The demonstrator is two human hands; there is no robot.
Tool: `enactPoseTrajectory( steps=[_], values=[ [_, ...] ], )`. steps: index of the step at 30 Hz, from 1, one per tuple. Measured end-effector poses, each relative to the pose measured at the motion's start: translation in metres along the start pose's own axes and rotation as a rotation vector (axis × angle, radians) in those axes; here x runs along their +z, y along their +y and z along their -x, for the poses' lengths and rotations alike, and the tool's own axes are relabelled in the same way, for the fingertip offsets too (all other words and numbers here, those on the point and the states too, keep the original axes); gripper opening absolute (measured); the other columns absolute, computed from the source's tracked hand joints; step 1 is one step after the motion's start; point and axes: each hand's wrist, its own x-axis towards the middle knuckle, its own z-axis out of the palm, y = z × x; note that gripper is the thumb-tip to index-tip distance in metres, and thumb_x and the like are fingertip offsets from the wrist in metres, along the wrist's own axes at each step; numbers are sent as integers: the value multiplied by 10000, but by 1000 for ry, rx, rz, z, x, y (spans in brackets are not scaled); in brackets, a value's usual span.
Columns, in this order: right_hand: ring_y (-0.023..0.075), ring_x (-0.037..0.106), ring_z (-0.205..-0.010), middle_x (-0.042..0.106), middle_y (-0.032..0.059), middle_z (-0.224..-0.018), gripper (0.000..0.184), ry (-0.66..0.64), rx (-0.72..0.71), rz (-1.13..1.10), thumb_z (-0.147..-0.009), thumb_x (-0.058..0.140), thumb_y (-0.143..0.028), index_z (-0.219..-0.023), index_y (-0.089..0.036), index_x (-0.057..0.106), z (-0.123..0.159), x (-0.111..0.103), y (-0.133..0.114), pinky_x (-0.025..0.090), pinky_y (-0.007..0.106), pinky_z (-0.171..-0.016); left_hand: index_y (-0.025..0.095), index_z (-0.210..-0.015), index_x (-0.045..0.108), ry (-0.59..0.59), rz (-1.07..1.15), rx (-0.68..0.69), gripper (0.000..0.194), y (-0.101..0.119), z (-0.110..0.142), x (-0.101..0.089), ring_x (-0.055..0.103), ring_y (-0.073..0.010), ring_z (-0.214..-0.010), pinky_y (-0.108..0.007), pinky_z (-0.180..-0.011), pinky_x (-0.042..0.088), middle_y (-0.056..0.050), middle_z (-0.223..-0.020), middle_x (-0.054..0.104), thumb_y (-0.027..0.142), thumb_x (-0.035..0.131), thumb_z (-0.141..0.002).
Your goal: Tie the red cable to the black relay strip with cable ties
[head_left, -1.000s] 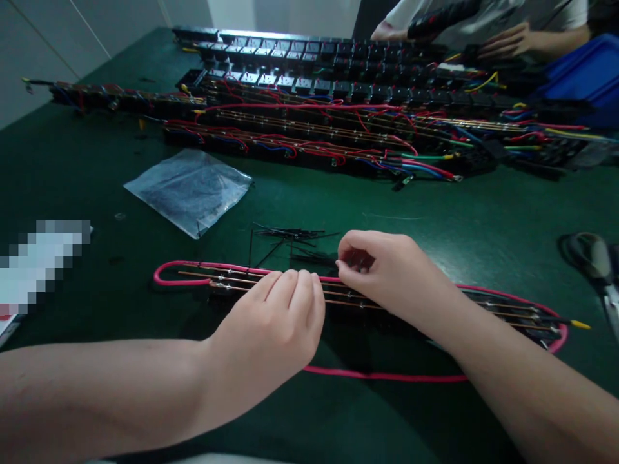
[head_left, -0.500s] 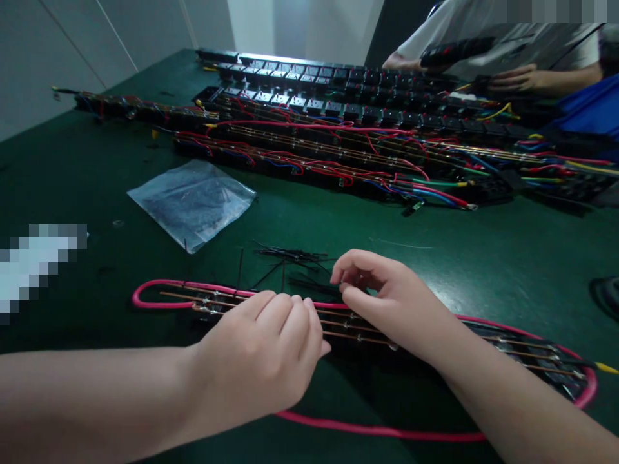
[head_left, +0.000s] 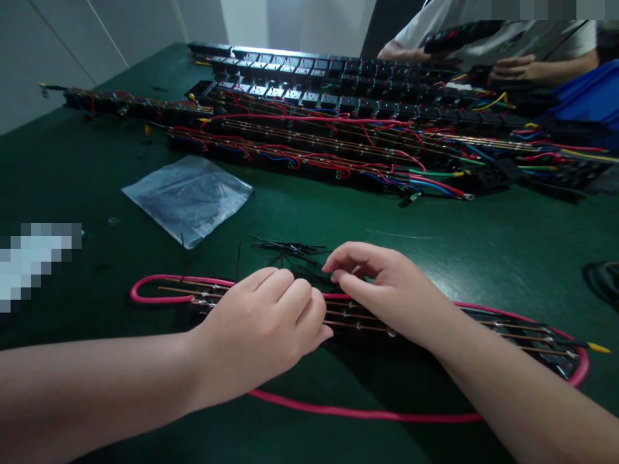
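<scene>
My left hand [head_left: 265,316] is closed in a fist over the strip of black sockets with bare copper rods [head_left: 362,316]. What its fingers grip is hidden behind the knuckles. A thick red cable [head_left: 159,299] runs along the strip's far edge and loops round both ends. Thin black cable-tie tails [head_left: 238,261] stand up from that cable left of the hand. Above the strip's far edge, my right hand [head_left: 382,277] has curled fingers, with thumb and index tip close together; anything between them is too small to make out. Loose black cable ties [head_left: 290,247] lie just beyond both hands.
A clear plastic bag [head_left: 188,200] lies on the green table [head_left: 62,174]. Several wired strips [head_left: 290,151] stretch across the back. At the far right are a co-worker's hands [head_left: 517,67] and a blue bin [head_left: 580,103]. A yellow-tipped cable end [head_left: 598,347] juts out at right.
The view has shifted slightly. My left hand has turned a little over the strip, its fist still closed. My right hand keeps nearly the same curled pose near the cable ties.
</scene>
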Motion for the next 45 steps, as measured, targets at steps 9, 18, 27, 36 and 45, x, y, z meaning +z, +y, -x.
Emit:
enactPoseTrajectory(
  steps=[9, 18, 27, 36, 45],
  values=[
    [130, 589, -660, 670, -14, -753, 155, -10, -15, 33, -804, 535, -146, -845, -199, 675, 1, -1, -1, 444, 248, -588, 111, -954, 615, -26, 25, 34, 220, 3, 5, -1, 571, -200, -693, -336, -605, 468, -47, -777, 583, 305, 512, -959],
    [133, 602, -676, 680, -9, -756, 158, -16, -26, 42, -796, 535, -131, -819, -193, 679, 1, 0, -2, 441, 249, -609, 118, -960, 592, -31, 42, 37, 208, -1, 3, 2, 590, -205, -715, -335, -613, 491, -51, -789, 593, 301, 494, -963],
    [133, 601, -664, 681, -13, -744, 156, -20, -18, 31, -779, 539, -132, -808, -200, 676, 0, 0, -1, 445, 246, -602, 167, -838, 539, -45, 146, 35, 193, -8, -2, 9, 551, -208, -699, -351, -627, 474, -33, -752, 570, 308, 477, -955],
    [140, 610, -665, 690, -7, -738, 151, -27, 5, -2, -775, 551, -146, -793, -197, 692, -1, -1, -2, 457, 251, -600, 164, -859, 521, -54, 263, -29, 203, -10, -2, 11, 483, -188, -723, -329, -643, 444, -25, -779, 524, 340, 489, -954],
    [141, 644, -661, 733, 0, -771, 202, -26, -9, -26, -743, 551, -103, -782, -198, 725, 1, -1, -7, 484, 246, -601, 166, -852, 530, -57, 285, -114, 226, -11, -2, 10, 468, -181, -745, -308, -645, 422, -24, -777, 503, 381, 541, -920]
  ],
)
